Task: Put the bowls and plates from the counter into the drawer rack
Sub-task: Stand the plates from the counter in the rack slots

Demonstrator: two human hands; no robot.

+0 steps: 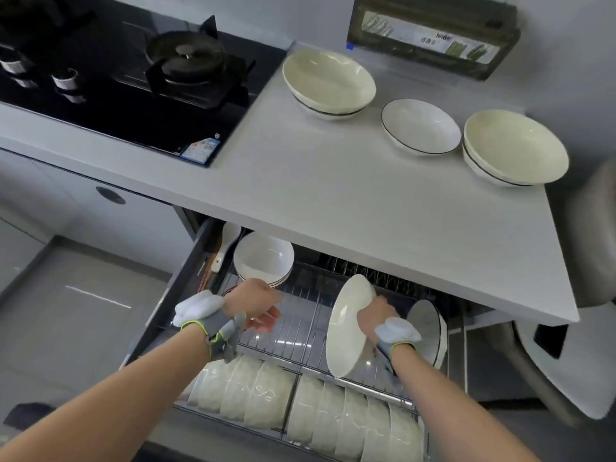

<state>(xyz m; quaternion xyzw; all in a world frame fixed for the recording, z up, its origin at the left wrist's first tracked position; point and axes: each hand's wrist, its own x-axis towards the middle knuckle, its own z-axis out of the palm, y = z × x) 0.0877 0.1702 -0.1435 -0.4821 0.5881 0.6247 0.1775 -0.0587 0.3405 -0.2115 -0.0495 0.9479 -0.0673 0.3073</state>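
Note:
My right hand [375, 316] grips a cream plate [348, 323] on edge, upright over the wire drawer rack [300, 315]. Just to its right, a black-rimmed plate [428, 331] stands in the rack. My left hand [258, 303] hovers over the rack's left side with fingers apart and nothing in it. On the counter [333, 195] sit a stack of cream bowls [328, 83], a white black-rimmed plate [420, 126] and another cream stack [513, 148]. White bowls [263, 260] are stacked at the rack's back left.
Rows of small cream bowls [300, 405] fill the rack's front. A white spoon [226, 243] lies at the drawer's left edge. A black gas hob [140, 78] with a pot lies to the left, a box [433, 35] against the wall, and a chair [573, 345] at right.

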